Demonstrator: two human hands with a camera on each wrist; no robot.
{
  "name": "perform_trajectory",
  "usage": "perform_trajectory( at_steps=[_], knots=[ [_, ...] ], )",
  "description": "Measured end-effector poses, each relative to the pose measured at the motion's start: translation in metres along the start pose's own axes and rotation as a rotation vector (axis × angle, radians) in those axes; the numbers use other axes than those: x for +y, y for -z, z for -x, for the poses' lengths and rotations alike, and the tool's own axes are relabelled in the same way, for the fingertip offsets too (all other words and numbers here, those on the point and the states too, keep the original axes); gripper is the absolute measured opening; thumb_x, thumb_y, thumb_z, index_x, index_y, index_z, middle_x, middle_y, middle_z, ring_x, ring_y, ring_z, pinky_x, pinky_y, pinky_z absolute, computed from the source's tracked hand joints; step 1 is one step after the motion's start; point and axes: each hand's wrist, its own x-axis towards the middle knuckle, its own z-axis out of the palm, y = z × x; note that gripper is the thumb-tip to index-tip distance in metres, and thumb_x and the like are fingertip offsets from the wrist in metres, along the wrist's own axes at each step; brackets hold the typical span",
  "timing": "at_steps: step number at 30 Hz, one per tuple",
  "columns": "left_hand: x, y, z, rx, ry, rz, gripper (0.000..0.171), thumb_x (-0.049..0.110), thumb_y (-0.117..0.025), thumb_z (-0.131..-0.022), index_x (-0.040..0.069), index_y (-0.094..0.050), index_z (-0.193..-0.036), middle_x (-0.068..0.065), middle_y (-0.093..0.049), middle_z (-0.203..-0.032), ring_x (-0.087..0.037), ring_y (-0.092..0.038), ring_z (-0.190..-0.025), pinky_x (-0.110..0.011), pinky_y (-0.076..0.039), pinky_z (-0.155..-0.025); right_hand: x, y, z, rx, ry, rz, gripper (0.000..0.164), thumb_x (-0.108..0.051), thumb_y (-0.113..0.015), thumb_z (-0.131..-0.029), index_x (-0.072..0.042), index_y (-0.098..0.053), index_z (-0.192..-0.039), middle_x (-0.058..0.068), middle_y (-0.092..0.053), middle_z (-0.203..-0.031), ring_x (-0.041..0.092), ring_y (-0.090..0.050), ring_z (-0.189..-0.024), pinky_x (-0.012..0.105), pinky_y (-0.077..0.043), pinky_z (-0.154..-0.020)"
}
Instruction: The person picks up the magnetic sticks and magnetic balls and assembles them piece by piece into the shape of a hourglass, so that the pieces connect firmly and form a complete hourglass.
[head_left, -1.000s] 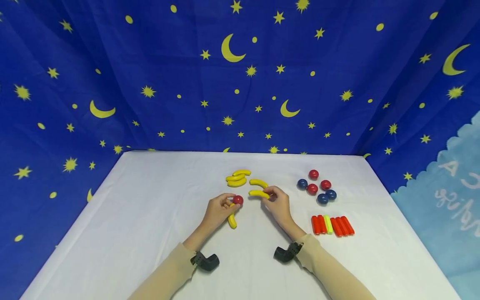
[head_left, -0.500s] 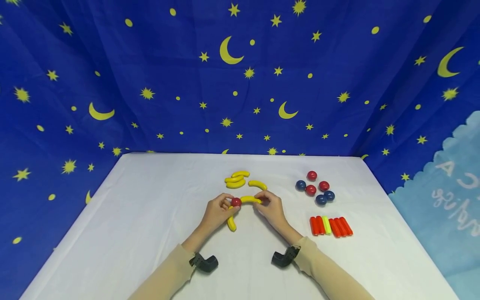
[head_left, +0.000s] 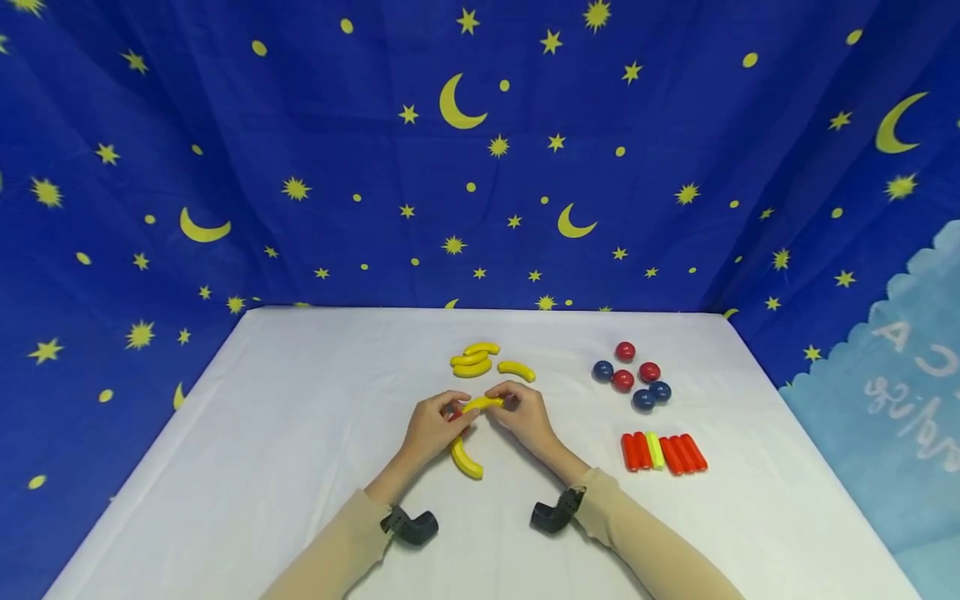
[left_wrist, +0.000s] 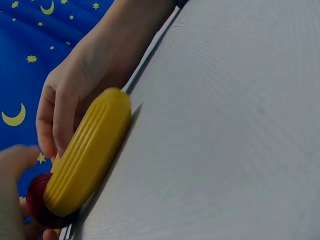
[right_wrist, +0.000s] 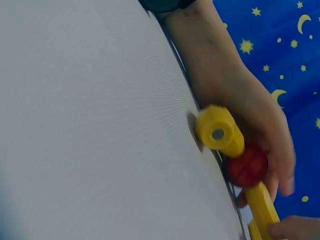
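Observation:
Near the middle of the white table, my left hand (head_left: 435,427) grips a red ball (right_wrist: 246,167), mostly hidden by fingers in the head view. A curved yellow magnetic rod (head_left: 467,461) extends from the ball toward me; its free end shows a round grey disc in the right wrist view. My right hand (head_left: 528,417) pinches a second curved yellow rod (head_left: 482,403) between thumb and fingers. The far end of that rod meets the ball, opposite the first rod, in the right wrist view (right_wrist: 262,202).
Several curved yellow rods (head_left: 471,367) lie beyond the hands, one (head_left: 517,371) slightly apart. Red balls (head_left: 649,372) and blue balls (head_left: 643,399) cluster at right. Closer to me lies a row of straight red bars (head_left: 683,454) with one lime bar (head_left: 656,451). A blue starry curtain (head_left: 480,167) stands behind.
My right hand has brought its yellow rod leftward to the red ball in my left hand. The lower yellow rod has swung, its free end now pointing more to the right.

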Motion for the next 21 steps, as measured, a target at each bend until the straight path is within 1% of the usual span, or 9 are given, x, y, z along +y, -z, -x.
perform_trajectory(
  at_steps=[4,7,10,12,15,19,21],
  knots=[
    [0.0,0.001,0.0,0.01,0.038,0.043,0.023,0.024,-0.075,-0.082,0.007,-0.075,-0.096,-0.006,-0.071,-0.074,-0.002,-0.046,-0.051,-0.016,-0.037,-0.049,-0.003,-0.003,-0.002,-0.055,-0.004,0.0,0.018,-0.003,-0.075,-0.077,-0.007,-0.072,-0.094,0.009,-0.071,-0.092,0.01,-0.058,-0.08,0.021,-0.049,-0.071],
    [-0.002,0.002,-0.001,0.012,0.057,0.069,0.02,0.021,-0.075,-0.081,0.005,-0.075,-0.094,-0.007,-0.07,-0.074,-0.002,-0.047,-0.053,-0.017,-0.039,-0.05,-0.004,-0.003,-0.002,-0.078,-0.001,-0.008,0.019,-0.005,-0.075,-0.077,-0.006,-0.071,-0.096,0.01,-0.071,-0.093,0.014,-0.06,-0.081,0.023,-0.05,-0.073],
    [-0.003,0.002,-0.001,0.017,0.072,0.085,0.019,0.02,-0.075,-0.081,0.005,-0.075,-0.093,-0.007,-0.069,-0.072,-0.002,-0.046,-0.053,-0.017,-0.038,-0.05,-0.003,0.0,-0.001,-0.059,0.003,-0.012,0.02,-0.005,-0.075,-0.078,-0.005,-0.071,-0.098,0.011,-0.071,-0.095,0.021,-0.063,-0.085,0.027,-0.051,-0.074],
    [-0.003,0.003,-0.001,0.021,0.082,0.089,0.018,0.019,-0.074,-0.081,0.005,-0.074,-0.093,-0.008,-0.068,-0.071,-0.002,-0.046,-0.053,-0.017,-0.038,-0.05,-0.001,0.004,-0.001,-0.019,0.006,-0.005,0.02,-0.004,-0.074,-0.079,-0.004,-0.07,-0.098,0.012,-0.071,-0.095,0.025,-0.063,-0.086,0.029,-0.052,-0.074],
    [-0.003,0.002,-0.003,0.031,0.115,0.09,0.017,0.018,-0.075,-0.08,0.005,-0.074,-0.092,-0.008,-0.069,-0.073,-0.001,-0.049,-0.055,-0.015,-0.04,-0.052,0.004,0.018,-0.002,0.081,-0.003,0.03,0.018,-0.001,-0.073,-0.079,-0.002,-0.07,-0.097,0.014,-0.071,-0.094,0.029,-0.063,-0.086,0.03,-0.053,-0.073],
    [-0.002,0.003,-0.004,0.054,0.162,0.1,0.017,0.015,-0.076,-0.078,0.005,-0.074,-0.09,-0.009,-0.071,-0.078,-0.003,-0.053,-0.059,-0.015,-0.043,-0.054,0.011,0.042,-0.002,0.254,-0.033,0.085,0.018,0.004,-0.07,-0.076,0.002,-0.069,-0.094,0.017,-0.07,-0.091,0.031,-0.063,-0.084,0.026,-0.051,-0.072],
    [-0.002,0.003,-0.004,0.054,0.173,0.102,0.017,0.015,-0.076,-0.078,0.005,-0.073,-0.091,-0.009,-0.071,-0.078,-0.004,-0.053,-0.059,-0.015,-0.044,-0.053,0.015,0.055,-0.001,0.348,-0.057,0.12,0.018,0.006,-0.069,-0.075,0.004,-0.069,-0.093,0.019,-0.07,-0.089,0.032,-0.062,-0.083,0.023,-0.049,-0.071]
  ],
)
